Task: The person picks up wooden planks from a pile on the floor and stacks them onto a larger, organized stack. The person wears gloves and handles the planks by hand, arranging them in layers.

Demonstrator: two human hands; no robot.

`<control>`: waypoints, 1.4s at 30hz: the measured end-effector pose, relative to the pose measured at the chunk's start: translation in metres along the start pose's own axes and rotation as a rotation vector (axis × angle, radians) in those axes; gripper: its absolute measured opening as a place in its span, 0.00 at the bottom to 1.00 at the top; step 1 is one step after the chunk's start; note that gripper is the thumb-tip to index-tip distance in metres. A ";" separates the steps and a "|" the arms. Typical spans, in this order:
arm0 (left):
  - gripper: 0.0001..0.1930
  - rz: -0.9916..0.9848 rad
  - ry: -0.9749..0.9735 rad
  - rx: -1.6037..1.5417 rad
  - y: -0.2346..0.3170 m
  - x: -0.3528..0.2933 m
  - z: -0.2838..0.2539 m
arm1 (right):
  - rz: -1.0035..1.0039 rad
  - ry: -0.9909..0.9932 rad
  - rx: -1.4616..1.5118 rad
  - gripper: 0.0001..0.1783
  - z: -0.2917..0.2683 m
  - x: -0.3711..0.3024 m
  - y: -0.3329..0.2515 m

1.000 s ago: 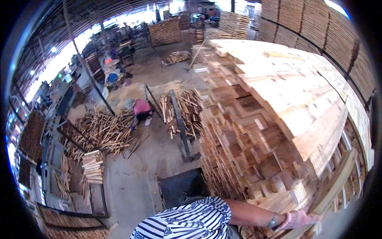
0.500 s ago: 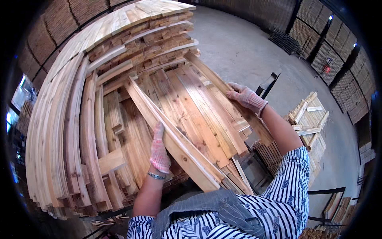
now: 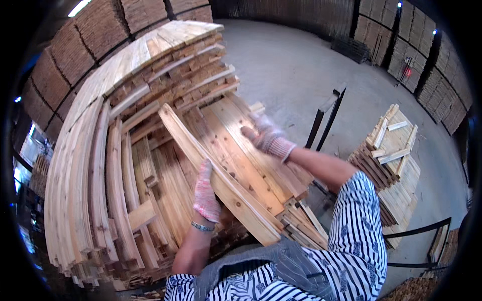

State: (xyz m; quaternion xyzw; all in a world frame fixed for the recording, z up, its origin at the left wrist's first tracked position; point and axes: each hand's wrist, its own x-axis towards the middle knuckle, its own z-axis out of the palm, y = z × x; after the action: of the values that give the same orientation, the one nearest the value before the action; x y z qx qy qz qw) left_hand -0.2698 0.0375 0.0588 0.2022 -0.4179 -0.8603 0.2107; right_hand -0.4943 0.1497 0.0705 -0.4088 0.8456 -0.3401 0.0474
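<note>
My left hand [image 3: 206,194], in a pale glove with pinkish marks, grips the left edge of a wooden plank [image 3: 238,199]. The plank lies slantwise over the stack, its near end close to my apron. A second narrow board seems to lie against its right side. My thumb points up along the edge, while the other fingers are mostly hidden. Over the pale boards [image 3: 228,128] to the right hovers my gloved right hand [image 3: 266,137]. It is smeared by motion, thumb and fingers apart, with nothing visible in it.
A taller lumber pile [image 3: 165,45] rises at the back left, with long boards [image 3: 75,180] along the left side. On the right are a black metal frame [image 3: 326,118] and a lower pile of boards [image 3: 389,145]. Tall timber stacks [image 3: 411,55] line the far wall.
My right hand has let go of a board on the right and moved left over the stack. My left hand stays on its plank. The view has shifted slightly.
</note>
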 end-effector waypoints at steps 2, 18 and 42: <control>0.26 0.051 0.021 0.028 -0.002 0.003 0.023 | 0.122 -0.169 0.518 0.50 0.002 -0.031 -0.050; 0.44 0.213 -0.121 1.841 -0.003 0.008 -0.018 | 0.542 -0.286 0.797 0.45 -0.105 0.007 0.086; 0.36 0.530 -0.083 1.791 -0.023 0.014 -0.051 | 0.210 -0.041 0.053 0.48 -0.070 0.036 0.082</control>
State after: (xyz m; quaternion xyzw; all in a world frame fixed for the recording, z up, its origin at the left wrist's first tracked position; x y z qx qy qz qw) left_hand -0.2596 0.0107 0.0091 0.1563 -0.9649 -0.1481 0.1506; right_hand -0.5975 0.1970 0.0809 -0.3236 0.8732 -0.3472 0.1109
